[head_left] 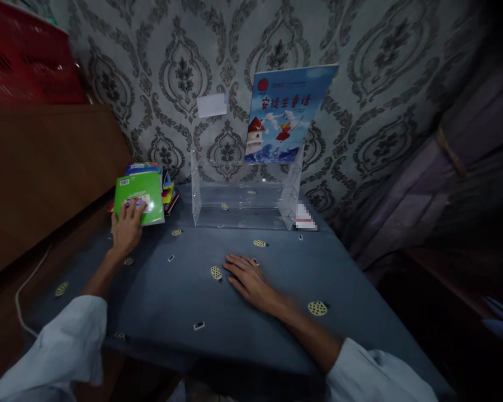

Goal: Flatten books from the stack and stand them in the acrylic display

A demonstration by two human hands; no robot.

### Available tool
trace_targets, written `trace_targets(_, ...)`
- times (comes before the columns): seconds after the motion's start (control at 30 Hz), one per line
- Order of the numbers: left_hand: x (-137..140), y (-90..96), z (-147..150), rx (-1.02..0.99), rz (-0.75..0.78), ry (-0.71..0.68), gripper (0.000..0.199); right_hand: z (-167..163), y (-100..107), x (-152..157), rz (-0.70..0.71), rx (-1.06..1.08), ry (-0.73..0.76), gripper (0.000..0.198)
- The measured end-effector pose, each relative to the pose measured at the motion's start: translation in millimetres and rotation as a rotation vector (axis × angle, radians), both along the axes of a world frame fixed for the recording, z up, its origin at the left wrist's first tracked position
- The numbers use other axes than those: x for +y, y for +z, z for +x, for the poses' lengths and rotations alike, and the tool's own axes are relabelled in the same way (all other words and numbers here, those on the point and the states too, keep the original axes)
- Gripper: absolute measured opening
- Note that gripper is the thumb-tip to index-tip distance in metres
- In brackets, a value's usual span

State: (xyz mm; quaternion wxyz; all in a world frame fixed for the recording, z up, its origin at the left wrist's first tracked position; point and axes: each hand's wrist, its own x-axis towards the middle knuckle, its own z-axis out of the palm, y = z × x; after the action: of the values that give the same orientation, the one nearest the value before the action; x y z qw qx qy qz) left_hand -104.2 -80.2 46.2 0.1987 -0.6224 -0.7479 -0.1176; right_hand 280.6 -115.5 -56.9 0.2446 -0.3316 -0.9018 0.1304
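Note:
My left hand (127,228) rests with its fingers spread on the cover of a green book (151,192), the top one of a stack at the left of the table. Other books (167,190) with blue, yellow and red edges show beneath it. Flat on the blue tablecloth (171,296) lies my right hand (251,280), fingers stretched out, holding nothing. Beyond it stands a clear acrylic rack (245,219) with tiered shelves. A blue picture book (287,120) leans upright at the rack's upper right.
A white card (212,105) is on the patterned wall behind the rack. A small white item (305,218), partly blurred out, sits by the rack's right side. To the left are a wooden cabinet (46,167) with a red crate (29,61) on top and a white cable (20,301).

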Motion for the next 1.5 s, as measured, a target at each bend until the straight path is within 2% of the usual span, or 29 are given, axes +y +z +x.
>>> trace_targets(0.1,-10.8,-16.0,0.6,-0.013,0.007,0.023,0.073,-0.2,-0.5,0.3,0.004,0.001,0.002,0.037)
trace_targets(0.3,-43.5,-23.5,11.2,-0.029,0.028,0.025,0.074,-0.4,2.0,-0.8,0.007,0.001,0.009,0.038)
trace_targets(0.5,-97.6,-52.7,28.7,0.057,-0.1,-0.037,0.067,-1.8,2.5,-0.9,0.009,-0.022,-0.003,0.038)
trace_targets(0.63,-122.2,-68.0,32.3,0.062,-0.272,-0.142,0.069,-1.2,2.5,-0.7,0.0,-0.02,0.002,0.038)
trace_targets(0.87,-122.5,-63.4,30.7,0.046,-0.396,-0.133,0.066,-1.9,7.1,-1.9,-0.022,-0.045,0.005,0.037)
trace_targets(1.0,-127.4,-64.7,41.5,0.05,-0.373,-0.112,0.061,-3.2,8.9,-2.2,-0.031,-0.061,0.008,0.038)
trace_targets(1.27,-151.7,-74.3,101.4,0.161,-0.4,-0.211,0.065,-2.6,2.7,-1.5,-0.049,-0.017,0.002,0.039)
trace_targets(1.5,-145.2,-82.1,158.7,0.184,-0.386,-0.368,0.072,15.7,-8.3,12.1,-0.083,0.122,-0.214,0.046)
